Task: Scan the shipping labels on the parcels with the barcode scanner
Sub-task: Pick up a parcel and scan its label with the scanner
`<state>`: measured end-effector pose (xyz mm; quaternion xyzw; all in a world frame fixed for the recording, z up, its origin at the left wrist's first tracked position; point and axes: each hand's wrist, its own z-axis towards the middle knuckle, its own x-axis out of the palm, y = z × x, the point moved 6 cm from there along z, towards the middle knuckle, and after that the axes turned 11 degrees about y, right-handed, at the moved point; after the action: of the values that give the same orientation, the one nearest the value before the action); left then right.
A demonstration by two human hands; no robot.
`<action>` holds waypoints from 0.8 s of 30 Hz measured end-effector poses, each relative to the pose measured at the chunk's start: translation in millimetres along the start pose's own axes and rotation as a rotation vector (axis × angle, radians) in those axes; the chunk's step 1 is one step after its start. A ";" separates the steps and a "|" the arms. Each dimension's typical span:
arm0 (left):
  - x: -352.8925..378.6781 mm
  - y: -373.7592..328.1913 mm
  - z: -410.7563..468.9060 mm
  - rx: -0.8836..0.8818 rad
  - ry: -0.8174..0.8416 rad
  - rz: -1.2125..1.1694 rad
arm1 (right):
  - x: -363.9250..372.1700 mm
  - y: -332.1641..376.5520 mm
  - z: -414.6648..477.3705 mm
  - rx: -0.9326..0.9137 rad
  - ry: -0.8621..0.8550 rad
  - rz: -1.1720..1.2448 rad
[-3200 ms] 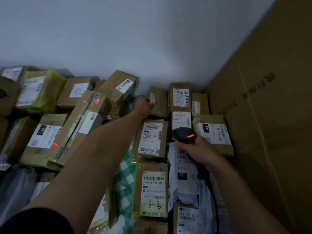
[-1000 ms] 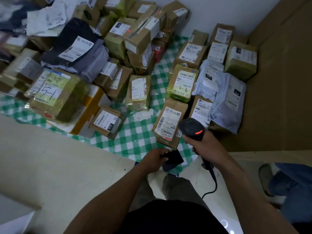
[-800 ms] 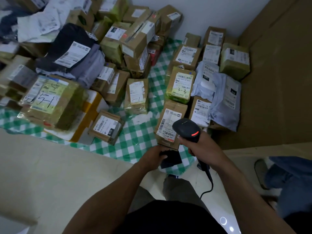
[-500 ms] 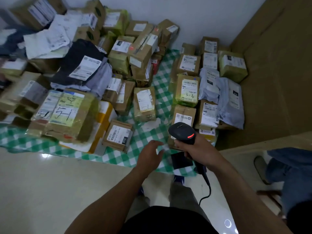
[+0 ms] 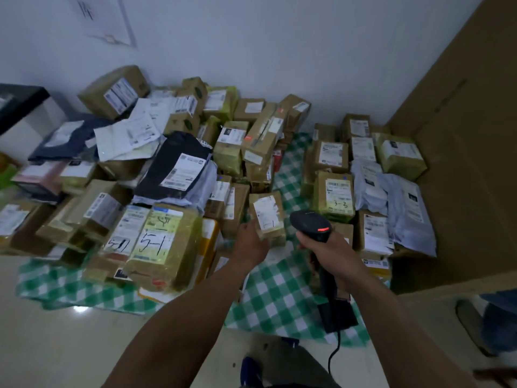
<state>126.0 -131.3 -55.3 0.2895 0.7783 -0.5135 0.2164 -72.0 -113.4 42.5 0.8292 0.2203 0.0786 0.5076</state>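
A small tape-wrapped brown parcel (image 5: 268,217) with a white label stands on the green checked cloth (image 5: 279,298). My left hand (image 5: 250,242) grips its lower left side. My right hand (image 5: 326,247) holds the black barcode scanner (image 5: 310,222) by its handle, just right of that parcel; a red light glows on the scanner head. Its cable hangs down toward the floor. Right of the scanner lies a row of labelled parcels, among them a yellow-taped box marked 3-3 (image 5: 335,196).
A big heap of boxes and mailer bags fills the left, with a large box marked 5-1 (image 5: 159,242) at the front. A tall cardboard sheet (image 5: 464,152) walls the right. A dark flat object (image 5: 338,315) lies on the cloth. Another person's leg and shoe (image 5: 481,323) are at right.
The view swung from the far wall down to the near parcels. My left hand left the dark flat object on the cloth, reached forward and took hold of the small parcel.
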 end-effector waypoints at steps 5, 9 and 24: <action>12.2 26.8 53.7 -0.134 0.024 -0.172 | -12.1 -4.8 36.2 0.057 0.023 0.088; 54.0 89.9 116.0 -0.237 0.007 -0.290 | -14.8 -13.7 61.4 0.101 0.048 0.112; 65.4 47.5 106.9 -0.145 0.110 -0.672 | -34.5 -13.4 96.3 0.194 -0.089 0.213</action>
<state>113.9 -200.7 -169.3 0.0283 0.8750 -0.4831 0.0129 -72.5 -201.3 -11.5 0.8956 0.1150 0.0735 0.4234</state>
